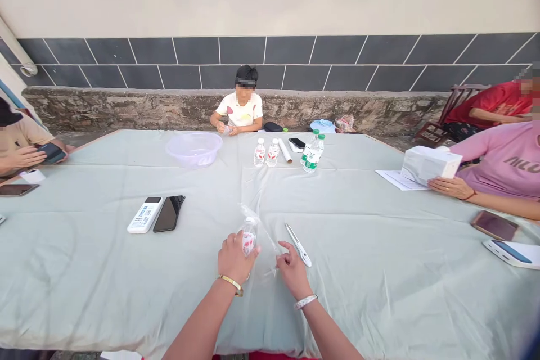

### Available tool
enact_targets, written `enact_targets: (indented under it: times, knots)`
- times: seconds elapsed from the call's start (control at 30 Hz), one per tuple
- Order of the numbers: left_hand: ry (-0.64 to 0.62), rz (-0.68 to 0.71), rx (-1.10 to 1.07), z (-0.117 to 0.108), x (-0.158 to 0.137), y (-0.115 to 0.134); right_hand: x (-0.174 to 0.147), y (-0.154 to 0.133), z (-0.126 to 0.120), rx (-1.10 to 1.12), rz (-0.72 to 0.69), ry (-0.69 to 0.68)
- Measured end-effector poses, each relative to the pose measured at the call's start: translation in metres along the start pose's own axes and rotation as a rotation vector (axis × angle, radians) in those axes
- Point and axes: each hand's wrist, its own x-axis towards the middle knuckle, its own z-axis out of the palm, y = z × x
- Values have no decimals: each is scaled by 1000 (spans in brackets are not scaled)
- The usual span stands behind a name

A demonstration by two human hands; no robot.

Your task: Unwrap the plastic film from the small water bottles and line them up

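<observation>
My left hand (235, 259) is wrapped round a small clear plastic bottle (248, 236) with a red and white label, which stands near the middle of the table. Thin clear plastic film (264, 226) hangs about the bottle's top and stretches toward my right hand (292, 270). The fingers of that hand are curled, the index finger partly stretched out, and they appear to pinch the film's edge. Just beyond my right hand lies a white utility knife (298, 246) on the cloth, apart from the fingers.
Across the grey-covered table (358, 270) stand two small bottles (265, 153), a paper roll (286, 152), two green-capped water bottles (313, 153) and a translucent basin (194, 149). Left of me lie a power bank (144, 215) and a phone (169, 214). A person at right holds a white box (430, 164).
</observation>
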Motion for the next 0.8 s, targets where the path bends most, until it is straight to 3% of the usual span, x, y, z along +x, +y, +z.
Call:
enact_targets:
  times: [0.13, 0.23, 0.3, 0.4, 0.47, 0.5, 0.57, 0.63, 0.8]
  knots:
    - [4, -95, -149, 6, 6, -19, 4, 14, -13, -256, 66, -23]
    - [28, -184, -238, 5, 15, -42, 5, 9, -18, -518, 42, -46]
    - [46, -209, -309, 7, 19, -52, 3, -3, -20, -604, -81, 34]
    - [77, -207, -455, 15, 19, -53, -5, -30, -16, -502, -405, 126]
    - [90, -186, -567, 21, 15, -46, -9, -51, -5, -383, -563, 36]
    - [94, -172, -623, 23, 13, -43, -10, -59, 2, -342, -574, -40]
    - [107, -147, -727, 23, 9, -37, -7, -73, 19, -323, -470, -144]
    - [140, -141, -807, 18, 6, -37, 2, -78, 34, -356, -302, -151]
    - [276, -292, -961, 5, 7, -68, 28, -69, 40, -347, -18, -240]
